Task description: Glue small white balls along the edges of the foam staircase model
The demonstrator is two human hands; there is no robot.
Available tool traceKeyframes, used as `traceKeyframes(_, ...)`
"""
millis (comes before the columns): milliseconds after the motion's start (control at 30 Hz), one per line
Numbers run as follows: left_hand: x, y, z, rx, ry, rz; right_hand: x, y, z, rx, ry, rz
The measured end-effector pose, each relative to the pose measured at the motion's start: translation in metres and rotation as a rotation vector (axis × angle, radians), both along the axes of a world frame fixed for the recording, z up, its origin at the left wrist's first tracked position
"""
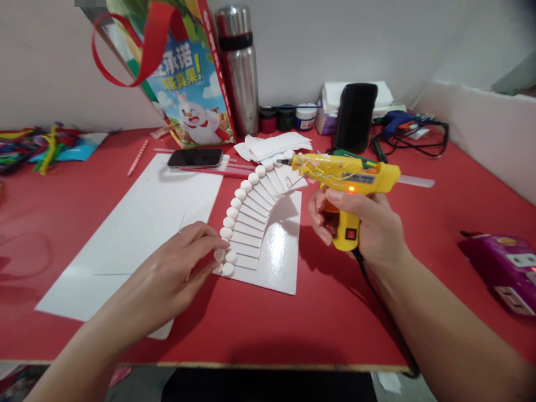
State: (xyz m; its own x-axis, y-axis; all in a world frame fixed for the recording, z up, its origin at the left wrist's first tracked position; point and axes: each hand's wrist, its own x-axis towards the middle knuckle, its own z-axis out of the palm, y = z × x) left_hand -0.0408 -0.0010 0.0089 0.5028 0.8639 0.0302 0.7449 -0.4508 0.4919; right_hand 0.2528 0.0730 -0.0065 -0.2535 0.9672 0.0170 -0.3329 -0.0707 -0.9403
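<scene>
My right hand (372, 223) is wrapped round the handle of a yellow hot glue gun (330, 167), whose orange light is lit. Its nozzle points left, over the far end of a curved fan of white card strips (247, 231). Round white discs (235, 204) line the outer edge of the fan. At the near end, my left hand (180, 268) has thumb and forefinger pinched around a small whitish disc (219, 255), partly hidden by the fingers. Under the fan lies a glossy white board (278, 262).
White sheets (138, 223) lie at left, with a dark phone (195, 158) at their far edge. Behind stand a picture bag (188, 84), a steel flask (240, 72), paint jars (287, 118) and an upright black phone (355, 117). A purple power strip (502, 262) sits at right.
</scene>
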Motion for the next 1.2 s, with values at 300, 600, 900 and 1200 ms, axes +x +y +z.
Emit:
traceKeyframes(300,0.012,-0.001,0.000,0.005,0.027,0.036,-0.003,0.001,0.002,-0.008,-0.002,-0.025)
traceKeyframes(600,0.024,-0.004,-0.011,0.050,0.038,0.127,-0.002,0.001,0.001,-0.009,0.009,-0.020)
traceKeyframes(900,0.014,-0.003,-0.012,-0.065,-0.076,0.170,0.000,0.001,-0.001,0.011,-0.015,0.005)
traceKeyframes(1200,0.001,-0.003,-0.014,-0.039,-0.142,0.219,0.000,0.001,0.000,0.014,-0.011,-0.007)
